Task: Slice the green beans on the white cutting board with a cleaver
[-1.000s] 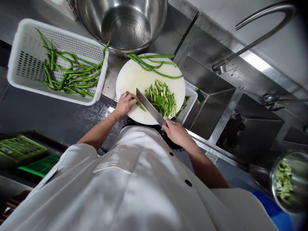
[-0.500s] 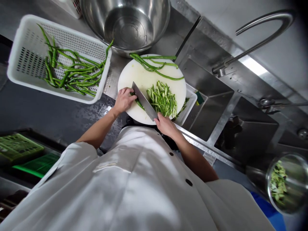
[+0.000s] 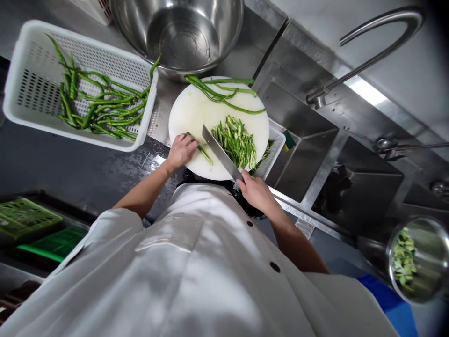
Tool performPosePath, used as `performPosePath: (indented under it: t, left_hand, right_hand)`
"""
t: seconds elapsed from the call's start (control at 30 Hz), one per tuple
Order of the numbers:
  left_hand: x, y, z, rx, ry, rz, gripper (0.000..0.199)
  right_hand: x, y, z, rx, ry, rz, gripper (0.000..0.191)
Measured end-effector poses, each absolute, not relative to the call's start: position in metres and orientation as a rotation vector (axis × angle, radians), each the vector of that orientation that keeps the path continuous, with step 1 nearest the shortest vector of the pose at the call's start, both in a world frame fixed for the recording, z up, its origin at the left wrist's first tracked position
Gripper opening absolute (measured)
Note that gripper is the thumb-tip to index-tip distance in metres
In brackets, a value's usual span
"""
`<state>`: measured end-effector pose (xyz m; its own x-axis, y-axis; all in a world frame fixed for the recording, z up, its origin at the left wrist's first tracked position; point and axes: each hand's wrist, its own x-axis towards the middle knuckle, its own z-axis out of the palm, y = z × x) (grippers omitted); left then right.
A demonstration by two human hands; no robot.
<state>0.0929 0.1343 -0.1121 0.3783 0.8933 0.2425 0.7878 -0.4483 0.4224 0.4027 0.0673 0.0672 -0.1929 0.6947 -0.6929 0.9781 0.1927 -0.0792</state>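
My right hand (image 3: 257, 191) is closed round the handle of a cleaver (image 3: 221, 153), whose blade lies across the round white cutting board (image 3: 194, 110). Fingers curled, my left hand (image 3: 182, 150) holds a piece of green chili pepper (image 3: 204, 154) against the board's left side. A gap separates that piece from the blade. Right of the blade is a heap of sliced green chilies (image 3: 238, 142). Several long whole green chilies (image 3: 224, 96) lie along the board's far edge.
A white perforated basket (image 3: 82, 135) of whole green chilies stands at left. Behind the board is a large steel bowl (image 3: 178, 63). A smaller white basket (image 3: 275, 152) sits under the board's right edge, beside the sink (image 3: 301, 164). A faucet (image 3: 379, 61) arches above.
The cleaver has moved right, away from my left hand and toward the sliced heap, with my right hand on its handle. More of the chili piece shows now.
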Motion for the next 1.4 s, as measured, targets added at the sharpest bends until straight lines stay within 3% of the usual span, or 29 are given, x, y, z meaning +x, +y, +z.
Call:
performPosePath:
  t: [0.17,0.4,0.6,0.83,1.13,1.4]
  left_hand:
    - [0.097,0.14,-0.114,2.383,1.484,0.637,0.027]
    - [0.093,0.145,-0.119,2.405,1.407,0.655,0.031]
    - [0.089,0.146,-0.119,2.404,1.401,0.642,0.033]
    - [0.084,0.143,-0.112,2.435,1.393,0.709,0.033]
    - [0.076,0.139,-0.115,2.384,1.406,0.701,0.032]
    - [0.064,0.143,-0.115,2.383,1.394,0.695,0.031]
  right_hand:
    - [0.395,0.055,0.086,1.495,1.932,-0.737,0.037]
    - [0.364,0.075,0.046,1.556,2.013,-0.825,0.044]
    - [0.372,0.079,0.058,1.525,2.008,-0.863,0.045]
    - [0.346,0.092,0.027,1.576,2.064,-0.884,0.045]
    - [0.375,0.073,0.074,1.493,1.973,-0.885,0.043]
    - [0.336,0.094,0.028,1.536,2.091,-0.885,0.043]
